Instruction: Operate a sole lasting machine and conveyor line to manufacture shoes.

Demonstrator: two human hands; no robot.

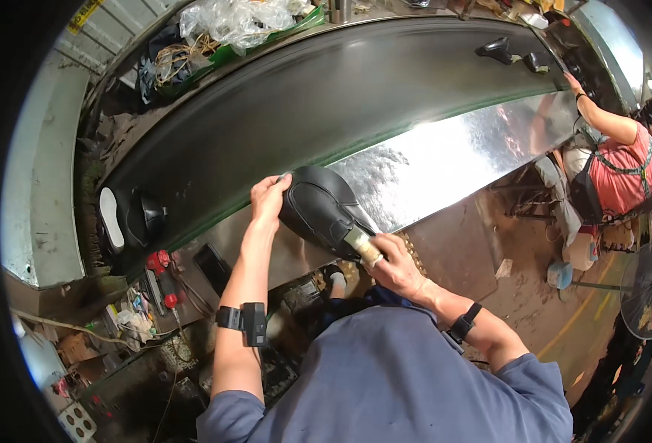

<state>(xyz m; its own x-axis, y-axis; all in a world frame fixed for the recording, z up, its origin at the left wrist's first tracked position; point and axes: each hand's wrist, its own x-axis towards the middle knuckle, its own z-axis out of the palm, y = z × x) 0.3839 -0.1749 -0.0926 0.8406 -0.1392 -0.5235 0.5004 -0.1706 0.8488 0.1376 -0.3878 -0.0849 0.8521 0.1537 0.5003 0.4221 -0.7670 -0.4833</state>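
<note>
A black shoe upper [318,203] is held up between my two hands, over the near edge of the belt and the metal ledge. My left hand [268,198] grips its rounded toe end, thumb and fingers on the edge. At the opposite end, a pale, worn piece [360,246], perhaps the top of a shoe last, sticks out of the shoe's opening. My right hand [396,267] is closed around that pale end; motion blurs it a little. Left of my hands, a white shoe sole [110,220] and another black shoe upper [147,216] lie on the dark conveyor belt [252,111].
Shiny sheet metal [444,159] borders the belt's near side. Two black shoes [497,50] lie at the belt's far right, near a seated co-worker [621,166] reaching toward it. A red-handled tool [159,262] and a dark phone-like slab [211,267] are at the near left. A fan [649,292] stands right.
</note>
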